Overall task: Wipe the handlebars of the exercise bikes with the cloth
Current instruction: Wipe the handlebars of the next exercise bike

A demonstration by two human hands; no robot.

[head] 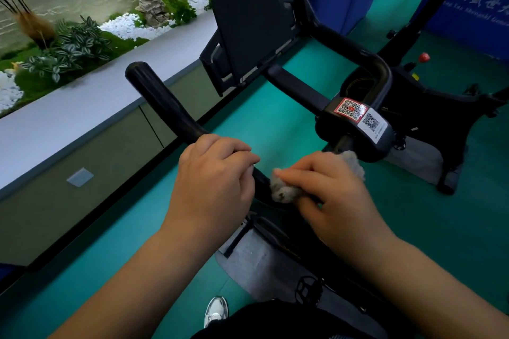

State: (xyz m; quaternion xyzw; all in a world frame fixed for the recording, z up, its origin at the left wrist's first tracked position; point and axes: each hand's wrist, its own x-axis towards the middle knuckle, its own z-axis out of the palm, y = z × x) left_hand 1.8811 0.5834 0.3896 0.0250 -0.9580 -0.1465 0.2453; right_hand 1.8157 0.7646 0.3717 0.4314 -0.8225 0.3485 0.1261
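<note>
A black exercise bike's handlebar (162, 103) loops in front of me, with its left horn rising to the upper left and its right horn (341, 41) running to the back. My left hand (212, 181) grips the near left part of the bar. My right hand (330, 190) holds a grey fluffy cloth (283, 190) wrapped on the bar just right of the left hand, near the centre clamp (355, 124) with two QR stickers. Part of the cloth sticks out behind the right hand's knuckles.
A black tablet holder (248, 27) stands above the bar's middle. A grey ledge (82, 107) with plants and white pebbles runs along the left. The floor (275, 118) is green. A second bike's frame (429, 107) stands at right before blue panels. My shoe (217, 311) shows below.
</note>
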